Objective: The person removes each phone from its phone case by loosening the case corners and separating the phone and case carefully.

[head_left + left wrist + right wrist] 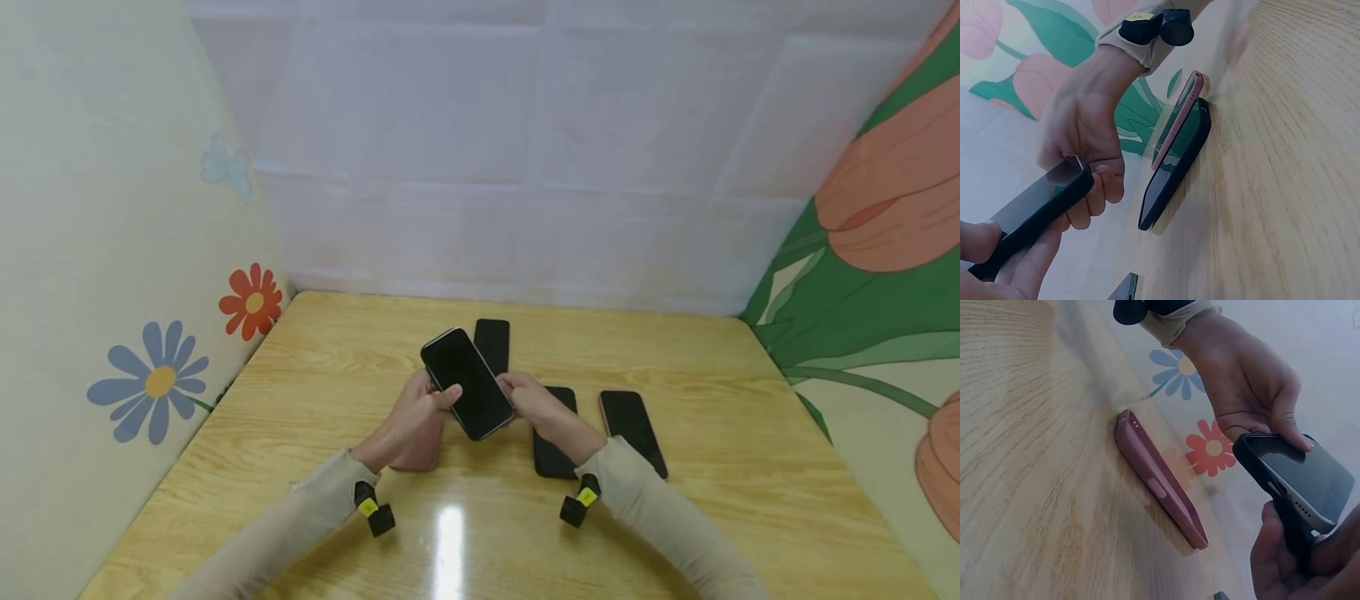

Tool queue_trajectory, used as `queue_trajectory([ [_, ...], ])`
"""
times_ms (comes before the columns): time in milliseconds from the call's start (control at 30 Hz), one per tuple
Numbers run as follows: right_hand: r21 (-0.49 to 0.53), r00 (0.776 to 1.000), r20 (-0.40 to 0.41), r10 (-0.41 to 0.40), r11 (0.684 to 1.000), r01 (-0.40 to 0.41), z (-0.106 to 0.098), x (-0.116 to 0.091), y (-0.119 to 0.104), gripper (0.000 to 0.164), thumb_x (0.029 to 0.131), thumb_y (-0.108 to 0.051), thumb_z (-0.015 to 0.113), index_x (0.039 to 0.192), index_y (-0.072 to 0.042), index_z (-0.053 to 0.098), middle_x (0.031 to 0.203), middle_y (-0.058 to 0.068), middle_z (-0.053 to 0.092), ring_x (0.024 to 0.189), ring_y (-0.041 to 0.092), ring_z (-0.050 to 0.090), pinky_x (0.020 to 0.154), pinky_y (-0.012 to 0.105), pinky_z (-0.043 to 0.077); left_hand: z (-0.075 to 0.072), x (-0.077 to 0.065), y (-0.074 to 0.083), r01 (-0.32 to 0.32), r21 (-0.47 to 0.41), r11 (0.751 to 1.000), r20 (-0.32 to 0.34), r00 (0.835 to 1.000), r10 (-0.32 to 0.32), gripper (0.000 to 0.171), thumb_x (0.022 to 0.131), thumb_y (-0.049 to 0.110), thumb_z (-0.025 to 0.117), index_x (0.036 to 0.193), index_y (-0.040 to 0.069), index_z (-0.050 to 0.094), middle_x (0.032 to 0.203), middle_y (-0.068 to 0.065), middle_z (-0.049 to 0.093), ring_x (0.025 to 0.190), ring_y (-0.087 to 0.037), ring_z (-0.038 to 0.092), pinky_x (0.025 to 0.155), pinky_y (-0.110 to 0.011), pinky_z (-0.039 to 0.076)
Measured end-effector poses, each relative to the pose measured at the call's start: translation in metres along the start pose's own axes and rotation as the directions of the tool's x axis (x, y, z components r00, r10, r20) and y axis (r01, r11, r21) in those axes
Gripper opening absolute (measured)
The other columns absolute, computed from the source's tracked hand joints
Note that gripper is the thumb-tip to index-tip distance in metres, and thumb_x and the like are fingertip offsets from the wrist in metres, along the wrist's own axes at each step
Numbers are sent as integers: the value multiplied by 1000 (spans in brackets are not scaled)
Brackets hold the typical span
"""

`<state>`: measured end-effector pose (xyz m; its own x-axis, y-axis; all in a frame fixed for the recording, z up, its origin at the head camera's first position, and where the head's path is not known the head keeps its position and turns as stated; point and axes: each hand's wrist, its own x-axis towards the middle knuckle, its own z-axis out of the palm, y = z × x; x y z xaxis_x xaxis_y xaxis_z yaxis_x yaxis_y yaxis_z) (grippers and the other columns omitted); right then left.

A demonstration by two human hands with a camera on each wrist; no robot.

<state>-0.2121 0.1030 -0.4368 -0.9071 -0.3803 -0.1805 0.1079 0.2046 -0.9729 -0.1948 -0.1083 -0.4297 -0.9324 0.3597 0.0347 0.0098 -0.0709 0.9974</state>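
Note:
Over the table, my left hand (420, 410) grips a phone (468, 387), its thumb across the dark screen. The phone is tilted, screen up. A black phone case (1291, 526) wraps its back; in the right wrist view the case bends away from the phone at one lower corner, leaving a silvery edge bare. My right hand (536, 400) pinches the case at that corner, with some fingers tucked underneath. Below my left hand lies a pink phone case (1159, 482), hollow side up, partly hidden in the head view.
A dark phone (493, 340) lies behind the held one. To the right are a black-cased phone (553, 454), partly under my right forearm, and a phone with a pink edge (633, 425). The wooden table (337, 350) meets a white cloth backdrop (480, 167) and flowered side walls.

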Motion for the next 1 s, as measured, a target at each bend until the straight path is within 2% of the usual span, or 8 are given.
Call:
queue_trajectory([
  [200, 48, 999, 48, 15, 999, -18, -5, -2, 3, 31, 102, 4, 32, 121, 14, 55, 92, 8, 61, 75, 13, 60, 64, 25, 52, 2, 1, 1, 30, 6, 1000, 16, 999, -30, 44, 99, -1, 50, 142, -4, 40, 132, -28, 55, 108, -34, 64, 92, -56, 52],
  [400, 106, 993, 116, 24, 994, -37, -9, -5, 3, 37, 100, 6, 29, 128, 15, 50, 86, 8, 60, 67, 15, 57, 59, 28, 49, 4, 2, 2, 65, 4, 998, 21, 998, -65, 42, 99, -3, 49, 140, -7, 41, 130, -27, 56, 106, -30, 64, 92, -52, 53],
  [500, 107, 992, 124, 28, 993, -41, -10, -6, 4, 37, 99, 7, 28, 127, 14, 52, 87, 8, 60, 68, 15, 58, 59, 29, 50, 5, 3, 0, 69, 6, 998, 16, 998, -69, 41, 99, -3, 49, 139, -7, 42, 129, -27, 57, 105, -30, 65, 90, -51, 53],
  [733, 26, 995, 100, -5, 1000, 2, -12, -5, 5, 25, 103, 3, 32, 107, 9, 56, 89, 9, 61, 71, 16, 61, 63, 30, 53, 4, 3, -3, 63, 35, 997, -6, 998, -63, 42, 100, 2, 51, 141, -2, 42, 129, -26, 58, 107, -33, 65, 88, -49, 55],
  [867, 15, 995, 99, -15, 1000, 14, -13, -5, 5, 27, 106, -1, 32, 111, 9, 57, 91, 9, 63, 75, 14, 63, 68, 30, 53, 4, 4, -3, 62, 41, 997, -27, 998, -60, 42, 100, 3, 53, 141, 1, 43, 129, -24, 59, 108, -33, 65, 88, -49, 55],
  [1000, 11, 994, 101, -30, 1000, 29, -13, -4, 5, 26, 103, 0, 34, 113, 9, 57, 95, 9, 64, 78, 15, 64, 72, 35, 56, 4, 5, -4, 41, 69, 997, -53, 998, -38, 40, 100, 2, 54, 138, -3, 44, 124, -25, 60, 103, -34, 66, 84, -48, 57],
])
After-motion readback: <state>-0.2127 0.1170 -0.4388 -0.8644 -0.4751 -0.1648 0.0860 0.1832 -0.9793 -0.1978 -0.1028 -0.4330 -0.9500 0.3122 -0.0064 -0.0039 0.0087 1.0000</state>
